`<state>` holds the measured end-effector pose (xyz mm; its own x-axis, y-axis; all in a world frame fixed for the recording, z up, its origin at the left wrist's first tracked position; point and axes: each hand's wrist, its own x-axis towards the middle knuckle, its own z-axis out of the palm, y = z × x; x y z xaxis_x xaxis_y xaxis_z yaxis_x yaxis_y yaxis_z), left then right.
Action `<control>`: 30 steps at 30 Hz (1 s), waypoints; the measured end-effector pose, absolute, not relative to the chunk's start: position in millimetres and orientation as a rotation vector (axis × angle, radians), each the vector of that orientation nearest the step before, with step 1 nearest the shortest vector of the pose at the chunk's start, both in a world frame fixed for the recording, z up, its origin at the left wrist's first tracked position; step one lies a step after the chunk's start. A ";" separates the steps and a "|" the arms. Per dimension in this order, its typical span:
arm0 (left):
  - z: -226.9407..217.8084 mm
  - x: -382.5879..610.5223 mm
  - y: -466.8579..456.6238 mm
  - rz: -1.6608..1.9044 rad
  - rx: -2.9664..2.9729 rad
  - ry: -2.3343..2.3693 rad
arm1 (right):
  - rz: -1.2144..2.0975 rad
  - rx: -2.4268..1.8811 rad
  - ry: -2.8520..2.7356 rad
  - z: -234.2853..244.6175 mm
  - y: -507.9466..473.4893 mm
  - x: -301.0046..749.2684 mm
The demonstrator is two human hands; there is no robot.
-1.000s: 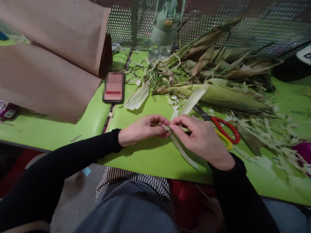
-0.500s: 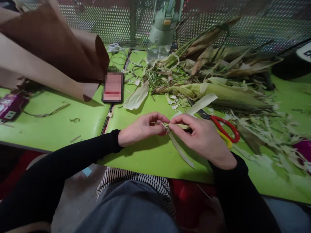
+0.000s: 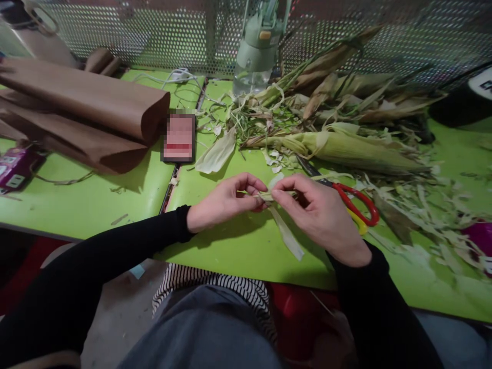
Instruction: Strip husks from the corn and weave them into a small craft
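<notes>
Pale corn husk strips [image 3: 286, 234] are pinched between both my hands above the green table [image 3: 230, 246]. My left hand [image 3: 230, 199] grips their left end between thumb and fingers. Close beside it, my right hand [image 3: 317, 212] pinches the strips with thumb and forefinger; one strip hangs down toward the table edge and another pokes up behind the fingers. How the strips cross at the fingertips is partly hidden. Scissors [image 3: 357, 202] with red and yellow handles lie just behind my right hand, their blades partly covered. A loose husk piece [image 3: 216, 154] rests beyond my left hand.
Corn husks [image 3: 353, 146] and scraps are heaped at the back right. A green water bottle [image 3: 255, 56] stands by the perforated metal screen [image 3: 172, 36]. A phone [image 3: 179, 137] lies near the table seam. Brown paper [image 3: 84, 102] and a purple box [image 3: 19, 169] are at left.
The brown paper at left has dropped lower, uncovering a bottle behind it. The husk strips have shifted in my fingers; the hanging one is turned broader side on. Both hands stay nearly in place.
</notes>
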<state>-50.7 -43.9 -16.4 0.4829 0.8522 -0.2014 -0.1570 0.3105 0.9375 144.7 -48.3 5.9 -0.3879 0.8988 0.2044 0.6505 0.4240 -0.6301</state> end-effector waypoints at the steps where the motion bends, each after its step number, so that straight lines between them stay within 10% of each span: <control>1: -16.8 -50.5 -44.2 0.767 1.032 0.802 | 0.602 -1.285 -2.185 5.8 -47.9 144.1; 30: -16.3 -50.8 -43.0 0.960 1.084 0.773 | 0.176 -1.333 -2.098 -1.2 -43.0 148.6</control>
